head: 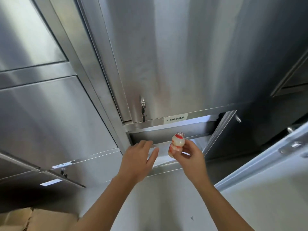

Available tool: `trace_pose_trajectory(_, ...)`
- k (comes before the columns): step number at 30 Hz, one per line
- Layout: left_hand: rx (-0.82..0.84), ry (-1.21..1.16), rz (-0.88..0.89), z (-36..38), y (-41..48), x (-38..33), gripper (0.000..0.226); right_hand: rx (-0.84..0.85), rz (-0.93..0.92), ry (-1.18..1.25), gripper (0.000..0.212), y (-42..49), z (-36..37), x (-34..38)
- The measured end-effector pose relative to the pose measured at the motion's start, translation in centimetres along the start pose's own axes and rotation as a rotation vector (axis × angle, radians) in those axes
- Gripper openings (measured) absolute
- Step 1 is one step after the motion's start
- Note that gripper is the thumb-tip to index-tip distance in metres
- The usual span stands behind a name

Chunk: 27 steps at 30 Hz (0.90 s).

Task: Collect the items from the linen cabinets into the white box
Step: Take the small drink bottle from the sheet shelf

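One item at least is out of the cabinet and in hand, but nothing here shows it delivered: the white box named in the task is not in view, so how many items it already holds cannot be told. The right hand [190,153] holds a small, pale, waisted plastic drink bottle with a red printed label and a red-and-silver foil cap [177,144], upright, its fingers [176,151] pinching the lower half of the bottle, just in front of the open compartment. That open lower compartment of the brushed stainless-steel linen cabinet [166,139] shows only a bare metal floor and back wall in the part that can be seen; its far right corner is dark and hidden, so I judge it emptied but cannot be sure. Its steel door [233,155] hangs swung open to the right. The left hand [139,155] holds nothing, fingers loosely spread and reaching toward the compartment's front lip. Above, the tall closed steel door with a small white label strip and a key in its lock [175,64] is shut, contents unseen, as are the closed panels to the left [50,122]. A tan cardboard box [25,219] sits at the bottom left corner, contents not visible. What remains, as I read it: carry the bottle to the white box, then check the other compartments.
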<state>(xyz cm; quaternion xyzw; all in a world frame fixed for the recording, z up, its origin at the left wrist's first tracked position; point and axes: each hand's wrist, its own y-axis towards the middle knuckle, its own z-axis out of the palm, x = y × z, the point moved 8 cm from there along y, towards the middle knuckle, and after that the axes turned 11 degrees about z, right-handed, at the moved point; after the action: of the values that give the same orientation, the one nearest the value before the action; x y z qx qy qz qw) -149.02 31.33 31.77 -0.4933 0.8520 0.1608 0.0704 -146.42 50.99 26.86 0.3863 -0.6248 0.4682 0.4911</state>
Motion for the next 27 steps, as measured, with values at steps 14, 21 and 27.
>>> trace_pose_trajectory(14, 0.028, -0.122, 0.549, -1.3, 6.0, -18.3, 0.066, -0.634, -0.087, -0.019, 0.038, -12.1, -18.6, 5.4)
trace_pose_trajectory(21, 0.205, -0.273, 0.938, 2.7, 1.0, -30.4, 0.049, -1.047, 0.003, 0.118, 0.023, -27.2, -23.4, 0.2)
trace_pose_trajectory(27, 0.360, -0.351, 1.240, 4.1, -11.2, -41.2, 0.049, -1.435, 0.067, 0.174, 0.022, -45.4, -24.1, -4.5)
